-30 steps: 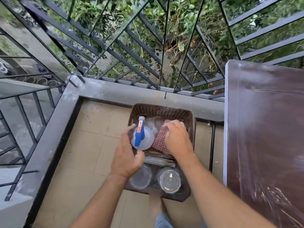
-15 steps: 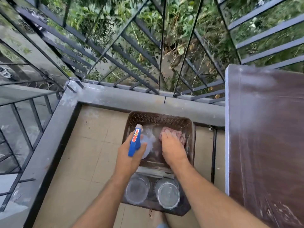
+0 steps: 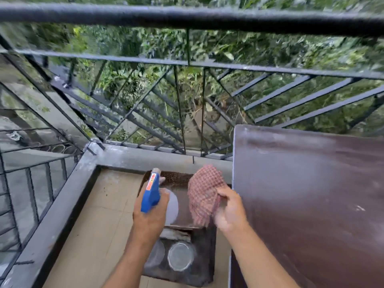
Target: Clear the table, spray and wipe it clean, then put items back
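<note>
My left hand [image 3: 150, 217] grips a spray bottle [image 3: 152, 192] with a blue trigger head and a clear round body, held above the brown basket [image 3: 176, 178]. A red-and-white checked cloth [image 3: 204, 196] hangs from my right hand [image 3: 230, 208], just left of the dark brown table [image 3: 307, 194]. The table top is bare, with pale streaks on it. Below my hands, two glass jars with clear lids [image 3: 180, 256] stand in a dark box on the floor.
The basket and box sit on the tiled balcony floor [image 3: 99, 225], between a grey ledge [image 3: 62, 204] on the left and the table on the right. A black metal railing [image 3: 187, 59] runs across the back, with green plants beyond it.
Both hands have risen out of the basket, the left with the spray bottle, the right with the cloth. My view has tilted up, and the top rail now shows.
</note>
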Demonstrator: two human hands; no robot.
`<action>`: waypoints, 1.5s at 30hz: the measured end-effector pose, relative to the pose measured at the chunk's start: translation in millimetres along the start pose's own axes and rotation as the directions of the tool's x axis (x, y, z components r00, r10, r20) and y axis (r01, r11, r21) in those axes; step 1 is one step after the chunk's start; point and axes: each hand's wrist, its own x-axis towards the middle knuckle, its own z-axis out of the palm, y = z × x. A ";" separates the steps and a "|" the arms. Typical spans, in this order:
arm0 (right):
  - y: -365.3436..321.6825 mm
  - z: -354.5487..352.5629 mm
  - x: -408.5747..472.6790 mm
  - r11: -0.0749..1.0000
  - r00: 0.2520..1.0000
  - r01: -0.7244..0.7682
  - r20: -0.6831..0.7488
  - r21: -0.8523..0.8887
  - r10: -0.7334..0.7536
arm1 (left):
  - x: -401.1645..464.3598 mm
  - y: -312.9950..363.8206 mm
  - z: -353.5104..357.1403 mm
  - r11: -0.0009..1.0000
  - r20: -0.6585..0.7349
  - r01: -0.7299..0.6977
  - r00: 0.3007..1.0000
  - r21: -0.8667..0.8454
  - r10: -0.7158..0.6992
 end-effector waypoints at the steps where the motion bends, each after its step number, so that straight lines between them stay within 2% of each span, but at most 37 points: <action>1: -11.8 -4.9 -13.2 0.998 1.000 -0.002 0.030 0.063 0.000 | -11.4 11.0 2.3 1.000 -0.019 0.011 1.000 -0.012 -0.011; 4: -43.7 -26.6 -51.6 0.981 0.996 0.019 0.086 0.194 -0.037 | -46.0 43.0 13.7 0.999 -0.054 0.002 0.999 -0.034 -0.004; 9: -113.0 -77.9 -102.5 0.988 0.984 0.031 0.169 0.148 -0.057 | -104.8 92.8 61.4 0.997 0.033 0.064 0.997 -0.050 -0.063; 14: -173.9 -117.2 -123.7 0.991 0.983 0.042 0.174 0.123 -0.063 | -152.4 133.2 134.0 0.993 0.224 -0.069 0.971 -0.094 0.089; 18: -213.6 -144.6 -132.5 0.993 0.989 0.056 0.129 0.101 -0.069 | -180.3 151.6 186.8 0.982 0.277 -0.148 0.945 -0.114 0.175; 23: -250.2 -183.0 -141.2 0.997 0.994 0.061 0.082 0.047 -0.065 | -205.0 154.1 232.2 0.987 0.338 -0.130 0.929 -0.091 0.153; 26: -262.7 -209.6 -142.2 1.000 1.000 0.026 -0.013 0.008 -0.026 | -214.9 150.6 249.0 0.991 0.382 -0.126 0.915 -0.039 0.131; 32: -277.7 -244.4 -149.0 0.983 0.982 0.151 -0.130 0.107 -0.137 | -225.9 152.2 280.8 0.984 0.533 -0.178 0.834 0.013 0.144; 36: -289.2 -259.7 -157.4 0.958 0.970 0.228 -0.130 0.171 -0.207 | -229.8 153.5 311.4 0.972 0.618 -0.226 0.773 0.058 0.142; 39: -297.7 -272.0 -160.9 0.947 0.956 0.254 -0.202 0.198 -0.214 | -231.8 158.3 340.1 0.967 0.637 -0.233 0.762 0.098 0.119; 45: -331.0 -307.9 -169.6 0.956 0.947 0.239 -0.260 0.173 -0.189 | -242.3 178.0 402.5 0.955 0.697 -0.254 0.713 0.155 0.076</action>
